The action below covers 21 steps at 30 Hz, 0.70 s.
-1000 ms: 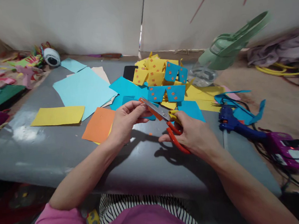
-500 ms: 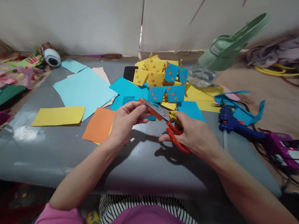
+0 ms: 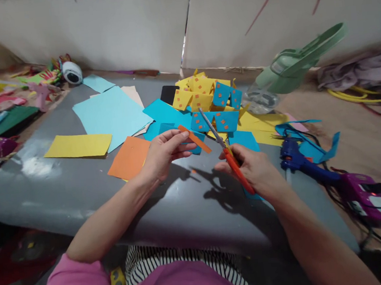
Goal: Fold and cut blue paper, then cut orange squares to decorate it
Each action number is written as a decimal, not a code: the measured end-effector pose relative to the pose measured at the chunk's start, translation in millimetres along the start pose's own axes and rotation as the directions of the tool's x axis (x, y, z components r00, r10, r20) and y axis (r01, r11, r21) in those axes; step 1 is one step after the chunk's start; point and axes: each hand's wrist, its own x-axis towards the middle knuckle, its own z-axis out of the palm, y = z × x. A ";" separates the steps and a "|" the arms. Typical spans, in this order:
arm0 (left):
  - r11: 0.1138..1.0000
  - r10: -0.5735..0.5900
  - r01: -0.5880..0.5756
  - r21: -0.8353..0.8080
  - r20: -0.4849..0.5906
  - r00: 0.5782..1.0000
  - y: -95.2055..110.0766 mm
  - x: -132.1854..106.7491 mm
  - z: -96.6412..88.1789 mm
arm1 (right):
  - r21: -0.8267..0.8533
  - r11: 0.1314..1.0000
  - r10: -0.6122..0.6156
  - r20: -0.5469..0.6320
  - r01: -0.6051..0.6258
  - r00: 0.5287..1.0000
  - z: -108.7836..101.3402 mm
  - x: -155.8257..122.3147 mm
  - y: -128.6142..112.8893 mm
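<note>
My left hand (image 3: 164, 153) pinches a narrow orange paper strip (image 3: 195, 139) above the grey tabletop (image 3: 80, 190). My right hand (image 3: 252, 168) grips orange-handled scissors (image 3: 227, 154), blades closed and pointing up and away to the left, just right of the strip. Behind both hands lies a pile of yellow and blue paper squares (image 3: 206, 100) dotted with small orange bits.
An orange sheet (image 3: 129, 157), a yellow sheet (image 3: 78, 146) and a light blue sheet (image 3: 112, 114) lie to the left. A blue glue gun (image 3: 301, 160) and purple device (image 3: 369, 196) with cables sit on the right. A green object (image 3: 297, 61) stands behind. Clutter lines the left edge.
The scissors have come off the orange strip and swung to the right, blades now pointing up and away. My left hand still holds the strip in about the same place.
</note>
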 end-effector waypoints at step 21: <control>0.993 -0.113 0.114 -0.007 0.054 0.992 9.7 3.8 -4.6 | -0.615 0.775 0.207 0.032 -0.144 0.978 -54.3 -24.2 57.9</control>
